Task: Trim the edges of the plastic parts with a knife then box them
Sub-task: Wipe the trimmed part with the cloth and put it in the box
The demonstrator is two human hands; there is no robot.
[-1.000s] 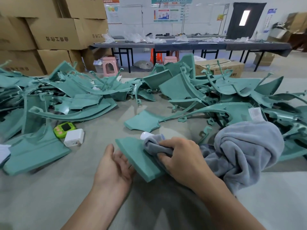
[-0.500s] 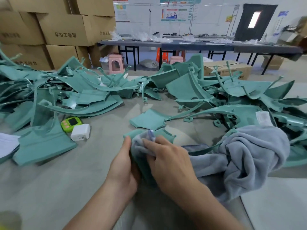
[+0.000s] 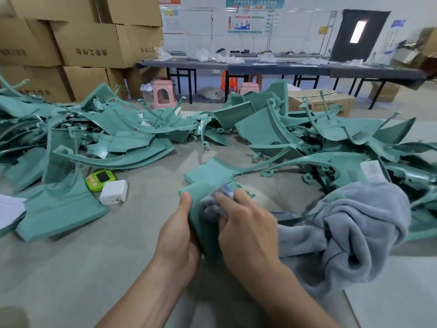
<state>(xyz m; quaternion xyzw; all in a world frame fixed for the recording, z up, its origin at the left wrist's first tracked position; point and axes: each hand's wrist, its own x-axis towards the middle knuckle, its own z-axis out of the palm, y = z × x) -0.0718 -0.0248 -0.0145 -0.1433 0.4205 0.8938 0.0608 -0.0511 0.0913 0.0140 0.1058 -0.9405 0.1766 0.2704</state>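
Note:
A teal plastic part [image 3: 205,230] stands tilted on edge between my hands at the centre. My left hand [image 3: 177,235] grips its left side, thumb along the edge. My right hand [image 3: 246,229] holds a bunched end of a grey towel [image 3: 352,226] and presses it against the part's face. The rest of the towel lies heaped to the right. Piles of teal plastic parts [image 3: 113,136] cover the table from left to right. No knife is visible.
A green timer [image 3: 100,179] and a white charger [image 3: 114,192] lie left of my hands. White papers [image 3: 9,209] sit at the left edge. Cardboard boxes [image 3: 89,43] are stacked at the back left, one more box [image 3: 321,102] behind the right pile. Long tables [image 3: 272,67] stand behind.
The part lay flat on my open left hand; now it is turned up on edge and my left hand grips it. My right hand rubs the towel across it.

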